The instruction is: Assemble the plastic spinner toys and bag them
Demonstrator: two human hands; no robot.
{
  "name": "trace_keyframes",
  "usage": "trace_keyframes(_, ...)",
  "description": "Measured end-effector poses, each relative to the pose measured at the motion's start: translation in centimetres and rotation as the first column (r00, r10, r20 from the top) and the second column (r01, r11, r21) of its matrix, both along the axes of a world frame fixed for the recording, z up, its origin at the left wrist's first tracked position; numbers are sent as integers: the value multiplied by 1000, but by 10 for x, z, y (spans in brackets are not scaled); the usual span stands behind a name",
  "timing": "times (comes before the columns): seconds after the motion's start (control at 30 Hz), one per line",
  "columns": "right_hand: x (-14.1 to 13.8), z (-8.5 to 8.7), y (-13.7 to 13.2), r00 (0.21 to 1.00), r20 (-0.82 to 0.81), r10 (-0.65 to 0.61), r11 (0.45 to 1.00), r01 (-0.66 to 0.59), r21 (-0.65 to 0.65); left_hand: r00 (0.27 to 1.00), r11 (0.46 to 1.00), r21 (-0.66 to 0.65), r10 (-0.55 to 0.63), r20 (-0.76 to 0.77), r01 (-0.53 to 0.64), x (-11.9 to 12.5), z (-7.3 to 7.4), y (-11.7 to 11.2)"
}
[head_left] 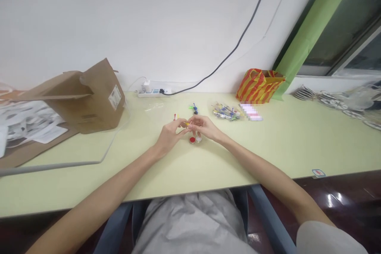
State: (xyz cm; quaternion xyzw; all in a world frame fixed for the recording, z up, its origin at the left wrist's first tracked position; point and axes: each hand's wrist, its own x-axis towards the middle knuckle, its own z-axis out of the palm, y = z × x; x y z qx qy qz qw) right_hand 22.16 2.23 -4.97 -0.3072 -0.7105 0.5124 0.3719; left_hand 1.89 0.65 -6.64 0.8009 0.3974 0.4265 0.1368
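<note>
Both hands meet over the middle of the pale yellow table [166, 174]. Between the fingertips is a small yellow piece [187, 124], too small to name. My left hand [171, 133] pinches it from the left, and my right hand [205, 127] closes on it from the other side. Just below the fingers sit a small round red-topped container [192, 140] and a whitish one [199, 139]. Beyond the hands lie small blue and green pieces [195, 108]. A small red piece [175, 117] shows behind the left fingers.
An open cardboard box [101, 107] stands at left by white strips [29, 119]. A power strip [153, 92] lies against the wall. Bagged colourful pieces [224, 111] and a red-and-yellow striped bag [258, 87] are at back right. A grey cable [59, 165] crosses the left side.
</note>
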Motion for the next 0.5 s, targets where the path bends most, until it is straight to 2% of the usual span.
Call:
trace_keyframes(0.17,12,3,-4,1000,-1,-12,991,12,130,998,994,-92,-57,-36,54,5,1,-5)
trace_keyframes(0.3,42,12,4,976,191,-104,960,48,276,976,992,-71,-113,-185,101,11,4,-10)
trace_keyframes(0.4,67,17,13,872,451,-191,934,20,357,937,983,-72,-184,-296,170,13,4,-11)
trace_keyframes(0.5,78,18,17,745,661,-89,978,-61,201,877,965,-102,-261,-403,240,15,1,-10)
